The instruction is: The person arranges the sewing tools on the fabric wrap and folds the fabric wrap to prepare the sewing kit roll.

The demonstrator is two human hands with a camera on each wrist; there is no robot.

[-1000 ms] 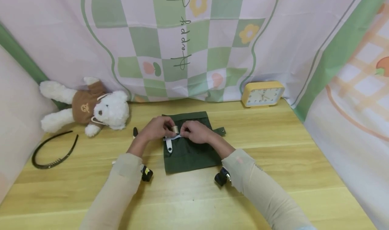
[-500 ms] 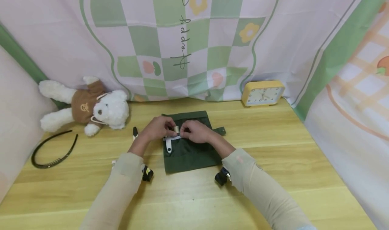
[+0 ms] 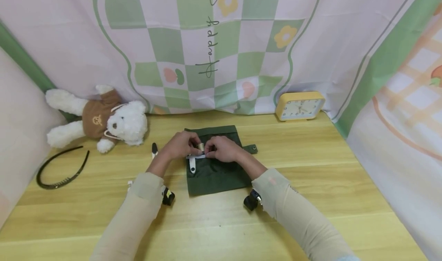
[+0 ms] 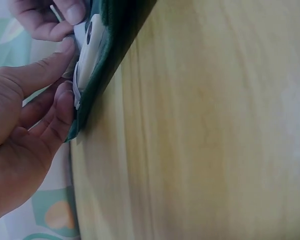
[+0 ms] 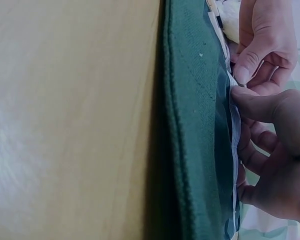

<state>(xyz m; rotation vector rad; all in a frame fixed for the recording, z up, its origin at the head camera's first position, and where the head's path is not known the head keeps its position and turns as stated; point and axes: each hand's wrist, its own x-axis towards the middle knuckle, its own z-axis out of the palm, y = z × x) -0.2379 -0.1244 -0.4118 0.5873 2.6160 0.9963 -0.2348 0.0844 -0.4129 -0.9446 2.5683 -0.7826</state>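
Note:
A dark green cloth pouch [image 3: 217,178] lies unfolded on the table. A white elastic band [image 3: 198,156] runs across it, and a white-handled tool [image 3: 192,165] is tucked under the band at the left. My left hand [image 3: 182,144] pinches a small beige spool, apparently of thread [image 3: 202,146], just above the band. My right hand [image 3: 223,149] pinches the elastic band [image 5: 235,120] close beside the spool, its thumb and fingers curled at the band's edge. The two hands' fingertips nearly meet. Fingers hide most of the spool in both wrist views.
A white plush toy [image 3: 127,123] in a brown top lies at the back left, near a black headband [image 3: 55,186]. A yellow clock [image 3: 299,106] stands at the back right. A black-tipped white object [image 3: 154,149] lies partly behind the left wrist.
The spool has shifted very slightly to the right, towards the right fingers. Both hands stay at the band, and the pouch has not moved.

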